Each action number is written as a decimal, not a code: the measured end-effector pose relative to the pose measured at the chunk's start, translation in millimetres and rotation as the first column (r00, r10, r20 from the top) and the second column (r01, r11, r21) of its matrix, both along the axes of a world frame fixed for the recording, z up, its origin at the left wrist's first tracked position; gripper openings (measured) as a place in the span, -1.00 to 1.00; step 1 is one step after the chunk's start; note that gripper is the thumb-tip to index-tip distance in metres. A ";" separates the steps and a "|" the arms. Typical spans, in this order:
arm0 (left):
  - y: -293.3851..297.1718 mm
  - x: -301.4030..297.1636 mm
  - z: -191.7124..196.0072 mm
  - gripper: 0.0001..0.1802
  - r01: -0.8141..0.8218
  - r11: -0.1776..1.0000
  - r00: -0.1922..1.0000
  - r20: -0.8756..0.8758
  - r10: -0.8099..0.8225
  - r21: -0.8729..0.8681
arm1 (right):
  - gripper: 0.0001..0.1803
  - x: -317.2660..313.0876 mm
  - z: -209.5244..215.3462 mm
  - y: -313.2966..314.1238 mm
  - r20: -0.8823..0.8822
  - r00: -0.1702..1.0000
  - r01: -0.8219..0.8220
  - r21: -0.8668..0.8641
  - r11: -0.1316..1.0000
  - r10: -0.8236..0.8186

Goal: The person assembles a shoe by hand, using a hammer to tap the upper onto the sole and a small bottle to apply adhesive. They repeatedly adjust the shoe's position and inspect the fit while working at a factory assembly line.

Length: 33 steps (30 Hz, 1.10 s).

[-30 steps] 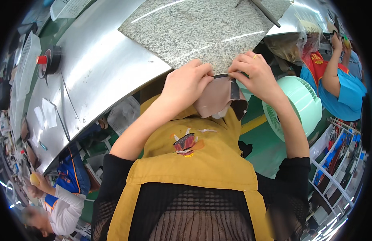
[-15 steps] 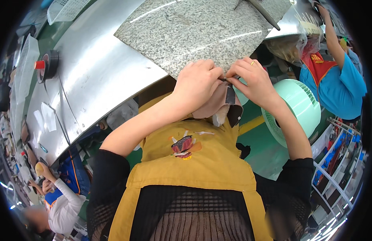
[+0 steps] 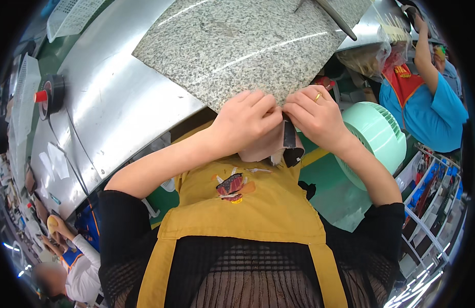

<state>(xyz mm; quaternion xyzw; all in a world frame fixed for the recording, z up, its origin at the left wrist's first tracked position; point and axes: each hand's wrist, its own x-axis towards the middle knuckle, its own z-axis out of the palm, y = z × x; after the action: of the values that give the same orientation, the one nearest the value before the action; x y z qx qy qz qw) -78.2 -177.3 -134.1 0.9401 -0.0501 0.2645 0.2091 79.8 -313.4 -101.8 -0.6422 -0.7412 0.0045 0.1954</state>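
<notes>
At the near corner of a speckled grey stone slab (image 3: 232, 51), my two hands meet with fingers closed. Between them, the upper edge of a pinkish-beige piece of soft material (image 3: 263, 146) is pinched. A black strip (image 3: 289, 134) runs down its right side, and its lower end curls, showing a pale and a dark lining. My left hand (image 3: 246, 117) grips from the left, its fingers curled. My right hand (image 3: 318, 116), with a ring on one finger, pinches close beside it. The fingertips and the exact spot they hold are hidden. The piece hangs in front of my yellow apron (image 3: 247, 213).
A dark metal tool (image 3: 337, 19) lies on the slab. On the shiny metal table (image 3: 129, 97) stands a black round device with a red knob (image 3: 52, 96), its cords trailing. A mint-green fan (image 3: 373, 141) is right of my right forearm. Co-workers sit at right and lower left.
My fingers have drawn closer together and curled more over the edge, covering the thin dark bit that showed between them. The view has shifted slightly. The piece stays held.
</notes>
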 end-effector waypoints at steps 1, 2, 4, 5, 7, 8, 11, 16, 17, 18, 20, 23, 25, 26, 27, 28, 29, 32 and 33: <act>0.8 -0.1 0.9 -0.85 0.016 0.998 0.999 0.031 -0.018 0.069 | -0.87 4.5 2.3 1.1 -0.040 0.999 -0.005 -0.037 0.999 0.004; 1.8 -0.6 1.4 -0.83 0.027 0.998 0.999 0.020 -0.029 0.064 | -0.87 10.3 5.4 2.9 -0.081 0.997 -0.013 -0.073 0.997 0.007; 3.9 -1.0 3.2 -0.77 0.043 0.997 0.999 -0.001 -0.043 0.057 | -0.84 37.8 21.1 15.1 -0.193 0.980 0.052 -0.015 0.999 -0.054; 4.5 -1.8 3.2 -0.77 0.030 0.999 0.999 -0.014 -0.030 0.035 | -0.79 54.2 34.8 26.6 -0.204 0.967 0.155 -0.003 0.988 -0.152; 4.9 -1.2 1.7 -0.78 0.030 0.999 0.999 -0.034 -0.030 -0.015 | -0.68 97.6 40.7 44.5 -0.082 0.952 0.300 0.043 0.953 -0.296; 5.7 -0.6 -1.0 -0.77 0.038 0.998 0.999 -0.033 -0.040 -0.047 | -0.62 125.0 33.9 54.4 0.048 0.943 0.325 0.084 0.942 -0.330; 8.2 2.7 -5.6 -0.76 0.055 0.991 0.998 -0.027 -0.058 -0.121 | -0.56 174.4 -1.6 77.6 0.279 0.832 0.495 0.019 0.869 -0.480; 12.9 2.9 3.3 -0.70 0.124 0.986 0.988 -0.075 -0.133 -0.114 | -0.57 187.1 -27.1 112.3 0.019 0.773 0.634 -0.017 0.773 -0.634; 13.8 4.0 4.6 -0.69 0.148 0.985 0.985 -0.079 -0.155 -0.089 | -0.60 196.2 -28.7 113.5 -0.023 0.768 0.639 -0.043 0.768 -0.641; 14.6 5.3 5.9 -0.67 0.178 0.982 0.980 -0.082 -0.183 -0.064 | -0.63 204.2 -30.8 109.9 -0.063 0.756 0.648 -0.068 0.759 -0.651; 17.6 6.2 9.7 -0.65 0.216 0.976 0.970 -0.112 -0.217 -0.024 | -0.64 196.7 -18.4 92.3 -0.315 0.695 0.589 -0.265 0.764 -0.646; 21.0 4.3 14.5 -0.62 0.229 0.973 0.959 -0.171 -0.225 0.008 | -0.69 122.3 27.6 59.7 -0.585 0.649 0.390 -0.295 0.873 -0.487; 20.9 3.3 15.5 -0.62 0.227 0.974 0.958 -0.185 -0.219 0.025 | -0.72 63.1 71.3 25.1 -0.645 0.446 0.273 -0.562 0.780 -0.621; 20.3 4.5 14.4 -0.62 0.233 0.972 0.958 -0.177 -0.225 0.028 | -0.72 42.4 69.5 4.0 -0.672 0.484 0.285 -0.485 0.827 -0.561; 19.4 4.1 13.1 -0.62 0.229 0.973 0.960 -0.175 -0.220 0.033 | -0.71 28.0 72.9 -13.9 -0.525 0.584 0.310 -0.560 0.768 -0.619; 18.3 3.1 12.8 -0.63 0.230 0.972 0.961 -0.167 -0.222 0.034 | -0.72 15.8 71.7 -33.4 -0.528 0.692 0.220 -0.495 0.841 -0.492; 18.1 3.4 11.5 -0.67 0.245 0.969 0.961 -0.139 -0.238 0.031 | -0.70 -0.2 77.9 -34.0 -0.479 0.689 0.270 -0.526 0.806 -0.543; 19.7 6.0 6.7 -0.75 0.262 0.965 0.963 -0.074 -0.259 0.030 | -0.66 -15.6 71.9 -32.2 -0.469 0.774 0.190 -0.469 0.863 -0.426; 19.6 6.3 5.6 -0.76 0.261 0.965 0.964 -0.064 -0.258 0.030 | -0.68 -16.8 69.7 -32.3 -0.468 0.777 0.194 -0.458 0.868 -0.420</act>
<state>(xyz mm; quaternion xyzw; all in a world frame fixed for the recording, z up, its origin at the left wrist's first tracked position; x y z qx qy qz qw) -71.9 -157.7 -128.4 0.9367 -0.1717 0.2059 0.2253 62.9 -345.7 -32.1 -0.7526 -0.5191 0.3027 0.2694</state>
